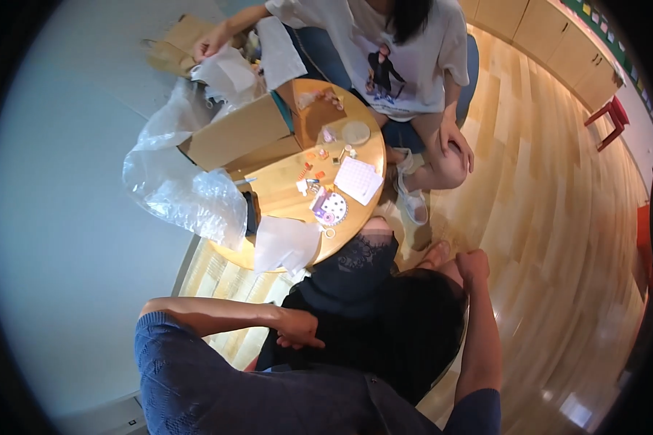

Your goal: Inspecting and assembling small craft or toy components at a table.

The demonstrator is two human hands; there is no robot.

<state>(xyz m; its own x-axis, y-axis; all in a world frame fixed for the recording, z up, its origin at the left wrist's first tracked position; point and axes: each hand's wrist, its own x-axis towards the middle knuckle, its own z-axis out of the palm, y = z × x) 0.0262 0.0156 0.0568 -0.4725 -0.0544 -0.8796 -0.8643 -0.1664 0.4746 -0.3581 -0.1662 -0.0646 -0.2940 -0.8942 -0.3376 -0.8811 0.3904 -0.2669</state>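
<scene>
Left hand (297, 330) rests flat, fingers loosely spread, on a dark garment (341, 290) at the wearer's lap; it grips nothing. Right hand (474, 262) is curled into a closed fist near a bare foot (435, 254) on the wooden floor (551, 239); whether anything sits inside the fist cannot be told. Both forearms come from blue knit sleeves (189, 377). A dark-haired head (421, 333) lies between the two arms, just below the garment.

Beyond the garment stands a small round wooden bench (283, 196). On it: a white sheet of paper (286, 243) at the near edge, a round spotted toy (331, 208), a white gridded card (358, 179), scattered small orange and pink pieces (315, 159), a pale round disc (355, 133). An open cardboard box (247, 134) sits on the bench's far left, with crumpled clear plastic wrap (178, 185) spilling beside it.

Across the bench a second person in a white printed shirt (392, 58) sits, one hand (209, 45) on white paper (228, 72) above the box, the other on a knee (453, 141). Red stool (611, 119) at the far right wall.
</scene>
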